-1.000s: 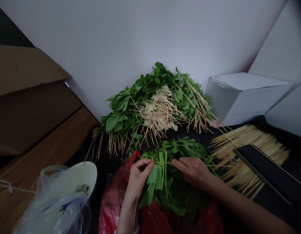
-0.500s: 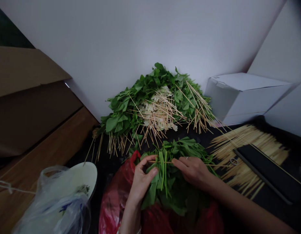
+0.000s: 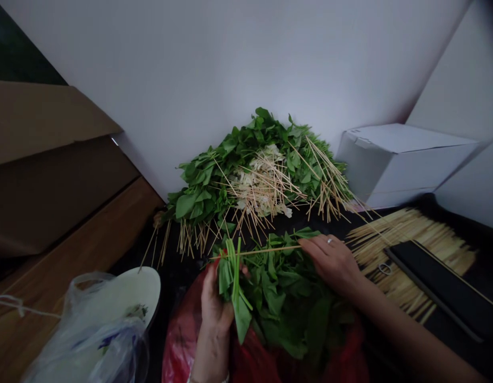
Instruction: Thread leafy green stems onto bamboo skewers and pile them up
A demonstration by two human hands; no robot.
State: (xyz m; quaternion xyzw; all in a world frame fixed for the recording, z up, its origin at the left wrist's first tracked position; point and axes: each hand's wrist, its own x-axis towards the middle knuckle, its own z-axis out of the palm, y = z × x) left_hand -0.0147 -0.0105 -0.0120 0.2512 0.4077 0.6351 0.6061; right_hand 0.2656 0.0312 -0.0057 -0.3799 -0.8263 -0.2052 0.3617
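My right hand (image 3: 334,265), with a ring on one finger, pinches a thin wooden skewer (image 3: 276,249) near its right end. The skewer runs leftward through a few green stems (image 3: 235,266), and its tip shows past them. Around those leafy greens curls my left hand (image 3: 215,298), its fingers partly hidden behind the leaves. Below and between both hands lies a heap of loose leafy greens (image 3: 286,298) on a red plastic bag (image 3: 182,330).
Behind are piled skewered greens (image 3: 202,181) and pale shredded-looking vegetable skewers (image 3: 262,183). Bare skewers (image 3: 406,229), a black phone-like slab (image 3: 441,287) and a ring (image 3: 385,268) lie right. A white box (image 3: 406,159), white bowl (image 3: 148,282), clear bag (image 3: 86,340) and cardboard box (image 3: 50,197) stand around.
My left hand has moved left and down with the stems, sliding them toward the skewer's left end. My right hand has shifted right and up, and more of the skewer shows between the hands.
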